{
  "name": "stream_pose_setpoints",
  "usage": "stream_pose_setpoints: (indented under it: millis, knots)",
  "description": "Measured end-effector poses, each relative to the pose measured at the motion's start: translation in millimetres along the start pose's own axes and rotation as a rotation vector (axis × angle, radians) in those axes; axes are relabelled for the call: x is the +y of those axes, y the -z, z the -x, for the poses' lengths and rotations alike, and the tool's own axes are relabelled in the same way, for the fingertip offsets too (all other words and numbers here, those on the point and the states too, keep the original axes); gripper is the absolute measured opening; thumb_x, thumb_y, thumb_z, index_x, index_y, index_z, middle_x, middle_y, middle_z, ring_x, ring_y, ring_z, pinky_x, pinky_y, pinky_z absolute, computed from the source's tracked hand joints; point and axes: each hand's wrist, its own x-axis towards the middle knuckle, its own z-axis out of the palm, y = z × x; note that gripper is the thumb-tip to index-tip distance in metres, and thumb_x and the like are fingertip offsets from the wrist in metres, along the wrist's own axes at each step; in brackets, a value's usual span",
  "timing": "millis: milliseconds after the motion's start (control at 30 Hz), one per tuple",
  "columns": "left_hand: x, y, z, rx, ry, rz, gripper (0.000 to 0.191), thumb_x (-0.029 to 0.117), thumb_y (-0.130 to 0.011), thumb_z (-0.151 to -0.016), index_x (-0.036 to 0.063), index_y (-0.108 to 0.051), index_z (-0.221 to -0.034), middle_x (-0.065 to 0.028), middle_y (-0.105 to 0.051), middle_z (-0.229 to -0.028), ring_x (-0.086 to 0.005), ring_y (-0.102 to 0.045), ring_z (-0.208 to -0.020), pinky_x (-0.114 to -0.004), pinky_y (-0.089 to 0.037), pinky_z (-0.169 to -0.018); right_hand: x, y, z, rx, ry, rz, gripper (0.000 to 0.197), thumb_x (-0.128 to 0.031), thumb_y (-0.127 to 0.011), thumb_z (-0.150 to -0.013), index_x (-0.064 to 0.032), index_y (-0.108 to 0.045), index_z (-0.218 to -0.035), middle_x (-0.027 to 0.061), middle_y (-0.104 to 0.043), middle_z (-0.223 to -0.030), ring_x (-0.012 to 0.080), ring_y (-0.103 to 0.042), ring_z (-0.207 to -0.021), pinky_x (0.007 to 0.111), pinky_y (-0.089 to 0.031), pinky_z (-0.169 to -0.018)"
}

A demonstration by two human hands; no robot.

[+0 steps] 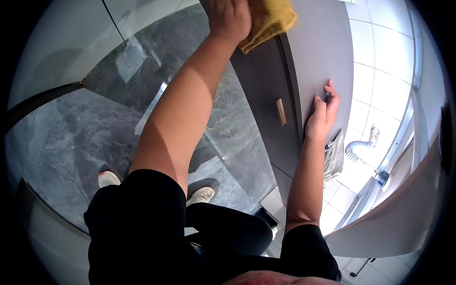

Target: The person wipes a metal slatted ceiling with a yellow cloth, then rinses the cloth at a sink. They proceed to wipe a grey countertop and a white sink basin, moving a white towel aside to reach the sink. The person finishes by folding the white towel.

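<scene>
At the top edge, my left hand (231, 19) holds a folded yellow cloth (274, 21) against the upper end of a dark cabinet front. The fingertips are partly cut off by the frame, and the cloth's edge is a little blurred. My right hand (322, 114) holds nothing; its fingers are bent and apart, by the light grey panel (317, 53) that adjoins the dark front (260, 82). Whether the fingertips press on the panel cannot be made out. A small tan handle (281, 112) sits on the dark front, between my forearms.
Grey marbled floor tiles (235, 117) lie at left, with my light shoes (201, 195) on them. Beyond the panel are white tiles (363, 82), a grey drawstring bag (333, 160), a corrugated hose (356, 146) and a metal rail (399, 139). A curved pale panel (388, 228) stands lower right.
</scene>
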Motion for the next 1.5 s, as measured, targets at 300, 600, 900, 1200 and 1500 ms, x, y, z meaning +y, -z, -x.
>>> stream_pose_setpoints:
  millis: [300, 600, 900, 1200, 1500]
  knots:
    - [-68, -16, 84, -0.193, 0.356, -0.564, 0.059, 0.036, -0.036, -0.109, 0.0003, -0.032, -0.157, -0.0175, -0.042, -0.155, -0.0313, -0.039, -0.145, -0.041, -0.03, -0.12, 5, 0, -2, 0.018, 0.021, -0.002, 0.037, -0.006, -0.055, -0.085, 0.0019, -0.056, -0.122, 0.0228, -0.051, -0.153, 0.0356, -0.048, -0.142, 0.043, -0.032, -0.12]
    - [2, -58, 83, -0.401, 0.226, -0.65, 0.053, 0.036, -0.038, -0.111, 0.0036, -0.042, -0.153, -0.0112, -0.057, -0.146, -0.0236, -0.051, -0.139, -0.037, -0.04, -0.115, 3, 1, -9, 0.056, 0.034, 0.213, 0.033, -0.016, -0.062, -0.083, -0.0016, -0.058, -0.113, 0.0198, -0.058, -0.147, 0.0371, -0.055, -0.132, 0.042, -0.038, -0.114]
    - [71, -58, 112, -0.425, 0.252, -0.186, 0.055, 0.041, -0.036, -0.109, 0.0063, -0.043, -0.152, -0.0103, -0.056, -0.147, -0.0244, -0.051, -0.139, -0.038, -0.04, -0.115, 3, -2, -13, 0.025, 0.08, 0.279, 0.044, -0.027, -0.064, -0.089, 0.0043, -0.058, -0.12, 0.025, -0.059, -0.14, 0.0399, -0.053, -0.13, 0.042, -0.038, -0.112]
    - [40, -49, 180, -0.36, 0.559, -0.091, 0.058, 0.047, -0.035, -0.108, 0.009, -0.044, -0.151, -0.0094, -0.056, -0.147, -0.0252, -0.051, -0.138, -0.04, -0.04, -0.116, 2, -4, -15, 0.056, 0.11, 0.365, 0.049, -0.036, -0.064, -0.091, 0.0041, -0.061, -0.119, 0.0241, -0.061, -0.133, 0.0413, -0.054, -0.126, 0.045, -0.039, -0.11]
    - [85, -58, 308, -0.285, 1.013, 0.083, 0.06, 0.052, -0.033, -0.107, 0.0117, -0.046, -0.15, -0.0084, -0.055, -0.148, -0.026, -0.051, -0.138, -0.041, -0.04, -0.116, 10, -6, -22, 0.069, 0.147, 0.462, 0.045, -0.032, -0.065, -0.093, 0.0056, -0.062, -0.119, 0.0256, -0.064, -0.12, 0.0382, -0.06, -0.116, 0.042, -0.044, -0.103]
